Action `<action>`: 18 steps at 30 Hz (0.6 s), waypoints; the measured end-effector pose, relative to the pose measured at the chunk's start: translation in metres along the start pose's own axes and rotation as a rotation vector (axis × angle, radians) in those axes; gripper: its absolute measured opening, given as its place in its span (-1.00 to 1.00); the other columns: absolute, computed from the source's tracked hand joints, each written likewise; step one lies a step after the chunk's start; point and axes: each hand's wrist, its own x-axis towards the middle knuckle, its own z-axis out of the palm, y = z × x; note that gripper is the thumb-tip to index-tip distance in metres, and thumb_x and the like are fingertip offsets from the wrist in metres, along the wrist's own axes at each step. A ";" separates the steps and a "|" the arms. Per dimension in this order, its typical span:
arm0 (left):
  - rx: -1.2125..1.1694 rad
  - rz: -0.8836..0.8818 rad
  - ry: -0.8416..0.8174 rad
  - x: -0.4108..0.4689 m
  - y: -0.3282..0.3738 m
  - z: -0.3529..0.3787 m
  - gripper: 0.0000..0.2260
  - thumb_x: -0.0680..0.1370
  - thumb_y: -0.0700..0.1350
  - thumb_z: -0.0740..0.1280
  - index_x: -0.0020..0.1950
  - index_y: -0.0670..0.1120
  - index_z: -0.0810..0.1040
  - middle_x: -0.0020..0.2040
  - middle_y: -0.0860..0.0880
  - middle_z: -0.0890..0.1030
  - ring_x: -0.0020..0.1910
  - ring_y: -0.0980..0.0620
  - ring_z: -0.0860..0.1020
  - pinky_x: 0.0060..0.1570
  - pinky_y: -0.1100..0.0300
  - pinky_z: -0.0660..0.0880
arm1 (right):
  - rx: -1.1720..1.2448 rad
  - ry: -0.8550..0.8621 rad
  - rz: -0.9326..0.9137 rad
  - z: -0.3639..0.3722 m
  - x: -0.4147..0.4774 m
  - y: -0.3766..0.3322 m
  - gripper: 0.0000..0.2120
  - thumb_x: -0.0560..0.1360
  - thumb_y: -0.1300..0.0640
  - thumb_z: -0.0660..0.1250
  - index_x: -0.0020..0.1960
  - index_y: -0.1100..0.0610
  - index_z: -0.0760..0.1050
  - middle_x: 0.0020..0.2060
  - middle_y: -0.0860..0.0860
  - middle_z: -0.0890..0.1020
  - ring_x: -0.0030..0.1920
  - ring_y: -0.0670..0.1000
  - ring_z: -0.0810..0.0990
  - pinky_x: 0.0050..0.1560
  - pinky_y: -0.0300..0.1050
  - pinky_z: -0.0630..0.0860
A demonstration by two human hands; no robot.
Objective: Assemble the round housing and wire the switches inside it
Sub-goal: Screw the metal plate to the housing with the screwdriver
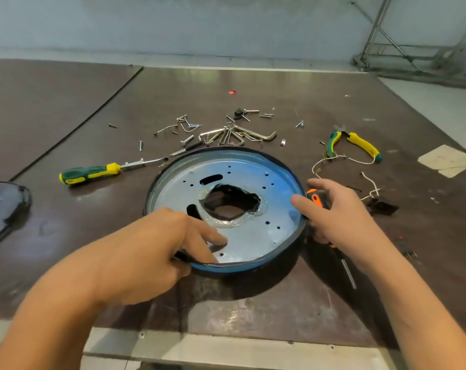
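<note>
A dark brown tabletop [253, 84] carries everything. The round housing [253, 172] sits near its front middle, open side up. Left of it lies a green and yellow screwdriver [93, 173], tip toward the housing. Behind the housing are scattered screws [185, 122] and a bunch of hex keys [237, 134]. To the right lie yellow-handled pliers [357, 144], a loose white wire [330, 160] and a small black switch [382, 205]. A dark lid [2, 206] lies at the left edge, and a paper scrap [445, 160] at the far right.
</note>
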 end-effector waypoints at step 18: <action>0.122 -0.105 0.072 0.037 0.051 0.046 -0.34 0.56 -0.19 0.26 0.50 0.38 0.15 0.55 0.27 0.11 0.57 0.16 -0.07 0.50 0.15 -0.02 | -0.077 -0.488 0.189 -0.024 -0.013 -0.022 -0.80 0.50 -0.23 0.37 -0.03 -0.14 0.60 -0.31 0.16 0.70 -0.62 -0.04 0.28 -0.59 -0.31 0.19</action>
